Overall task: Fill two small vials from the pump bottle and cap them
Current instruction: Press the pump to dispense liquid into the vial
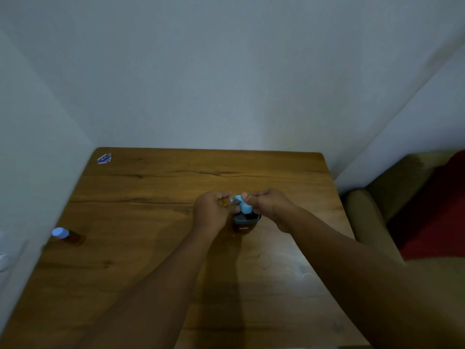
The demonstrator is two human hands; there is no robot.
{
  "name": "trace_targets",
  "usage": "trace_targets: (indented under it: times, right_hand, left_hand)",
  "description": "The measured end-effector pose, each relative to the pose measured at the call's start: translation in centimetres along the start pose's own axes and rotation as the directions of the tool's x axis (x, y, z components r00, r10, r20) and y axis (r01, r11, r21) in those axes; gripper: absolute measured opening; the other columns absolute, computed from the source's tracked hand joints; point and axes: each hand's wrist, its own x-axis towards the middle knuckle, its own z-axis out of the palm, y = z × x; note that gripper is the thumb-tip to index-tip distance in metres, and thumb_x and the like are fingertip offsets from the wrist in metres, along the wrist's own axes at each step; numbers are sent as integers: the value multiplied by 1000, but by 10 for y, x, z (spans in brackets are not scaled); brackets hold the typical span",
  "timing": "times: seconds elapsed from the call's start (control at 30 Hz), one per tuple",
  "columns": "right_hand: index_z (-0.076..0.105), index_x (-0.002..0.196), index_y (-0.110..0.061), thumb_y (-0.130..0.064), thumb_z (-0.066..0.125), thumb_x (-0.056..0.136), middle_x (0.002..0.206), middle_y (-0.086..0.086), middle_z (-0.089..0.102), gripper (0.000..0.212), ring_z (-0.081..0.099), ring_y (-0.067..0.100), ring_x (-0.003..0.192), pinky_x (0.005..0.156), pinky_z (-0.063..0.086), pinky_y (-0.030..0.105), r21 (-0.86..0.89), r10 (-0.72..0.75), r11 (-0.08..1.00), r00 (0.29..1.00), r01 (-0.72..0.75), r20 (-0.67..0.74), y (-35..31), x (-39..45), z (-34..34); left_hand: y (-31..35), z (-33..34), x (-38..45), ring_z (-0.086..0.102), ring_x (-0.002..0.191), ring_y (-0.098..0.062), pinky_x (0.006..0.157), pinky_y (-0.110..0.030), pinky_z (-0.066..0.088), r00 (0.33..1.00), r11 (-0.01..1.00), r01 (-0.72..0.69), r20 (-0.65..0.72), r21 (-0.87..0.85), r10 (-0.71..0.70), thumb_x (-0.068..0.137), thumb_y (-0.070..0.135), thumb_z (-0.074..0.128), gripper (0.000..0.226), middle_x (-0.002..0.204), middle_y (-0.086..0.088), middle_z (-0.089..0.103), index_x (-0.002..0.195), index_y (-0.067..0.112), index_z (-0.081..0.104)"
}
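Above the middle of the wooden counter (156,260), the left hand (210,212) grips a small vial (227,201) of amber liquid while the right hand (268,204) pinches a blue cap (244,204) against its mouth. The pump bottle (245,221) stands just beneath them (mostly hidden). 1 capped, amber-filled vial (68,235) lies on its side near the counter's left edge.

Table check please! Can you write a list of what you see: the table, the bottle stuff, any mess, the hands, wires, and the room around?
Surface: wooden table, grain cracks across it.
Job's things: pump bottle with blue pump head at centre; small vial held at the nozzle; capped vial lying near left edge.
Clutter: blue sticker at far left corner.
Hands: left hand holds the small vial; right hand grips the pump head.
Cables: nothing seen.
Surroundings: pale walls; sofa with red cloth on right.
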Motion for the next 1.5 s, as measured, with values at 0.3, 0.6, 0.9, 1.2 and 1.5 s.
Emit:
trace_targets:
  times: [0.3, 0.6, 0.9, 1.2, 1.5]
  right_hand:
    - [71, 123, -10, -41, 74, 92, 124, 9, 69, 44, 64, 24, 111, 89, 55, 34, -77, -44, 996, 998, 41, -40, 2, 4, 3]
    - [74, 121, -8, -42, 76, 90, 122, 9, 70, 46, 65, 25, 112, 105, 54, 45, -15, -35, 999, 999, 35, -1, 3, 3, 0]
    - [73, 123, -8, -45, 75, 90, 126, 9, 70, 50, 65, 25, 116, 106, 53, 44, -21, -43, 999, 999, 44, 26, 7, 4, -2]
    - [74, 119, -7, -40, 77, 89, 121, 9, 70, 44, 65, 25, 113, 104, 54, 45, -22, -44, 999, 999, 43, -7, 5, 6, 0]
    - [74, 118, -6, -40, 77, 90, 119, 10, 72, 45, 67, 28, 114, 105, 54, 46, -20, -57, 998, 998, 57, -12, 4, 8, 1]
  left_hand:
    - [0, 6, -1, 63, 94, -5, 78, -18, 44, 997, 997, 6, -76, 71, 0, 65, 25, 91, 48, 111, 4, 74, 110, 21, 75]
    - [2, 6, -5, 61, 87, -3, 66, -14, 42, 994, 993, 9, -112, 114, 4, 75, 26, 85, 35, 105, 7, 75, 109, 25, 75]
    - [4, 6, -6, 66, 97, -11, 77, -22, 48, 993, 990, 5, -116, 141, 12, 74, 23, 86, 40, 110, 4, 74, 113, 22, 74]
    - [3, 6, -5, 66, 101, -11, 85, -30, 55, 995, 991, 7, -101, 135, 7, 72, 26, 88, 44, 112, 4, 74, 113, 23, 74]
    - [4, 3, -3, 68, 96, -12, 82, -29, 55, 997, 988, -1, -79, 153, 14, 72, 28, 87, 40, 106, 5, 75, 110, 26, 76]
